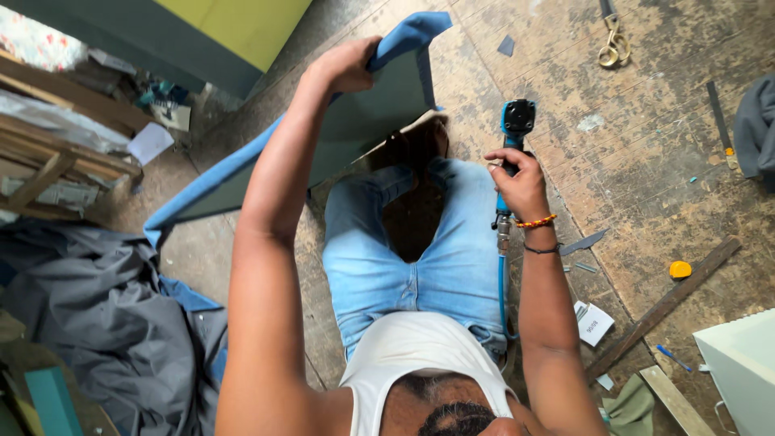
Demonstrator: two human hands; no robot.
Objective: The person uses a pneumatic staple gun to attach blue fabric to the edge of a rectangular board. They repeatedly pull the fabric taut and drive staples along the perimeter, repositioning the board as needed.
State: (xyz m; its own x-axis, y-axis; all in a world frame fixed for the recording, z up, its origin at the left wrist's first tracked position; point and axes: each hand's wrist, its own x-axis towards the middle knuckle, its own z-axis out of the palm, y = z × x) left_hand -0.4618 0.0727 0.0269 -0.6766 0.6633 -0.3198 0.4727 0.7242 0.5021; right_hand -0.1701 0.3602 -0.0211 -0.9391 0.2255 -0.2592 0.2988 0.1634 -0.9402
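Note:
My left hand (349, 64) grips the top edge of a panel (371, 113) wrapped in blue fabric (210, 182), holding it upright on its edge on the floor. My right hand (521, 182) is closed around the handle of a blue and black air stapler (513, 133), its blue hose (502, 282) trailing down along my thigh. The stapler points away from me, just to the right of the panel. I sit on the floor in light blue jeans (404, 266) and a white vest.
A worn wooden floor (630, 153) carries scissors (613, 44), a yellow tape measure (680, 270), a long wooden strip (662, 307), a paper slip (593, 323) and scraps. Grey cloth (105, 323) lies at left, a white box (743, 367) at lower right, wooden frames (48, 153) at upper left.

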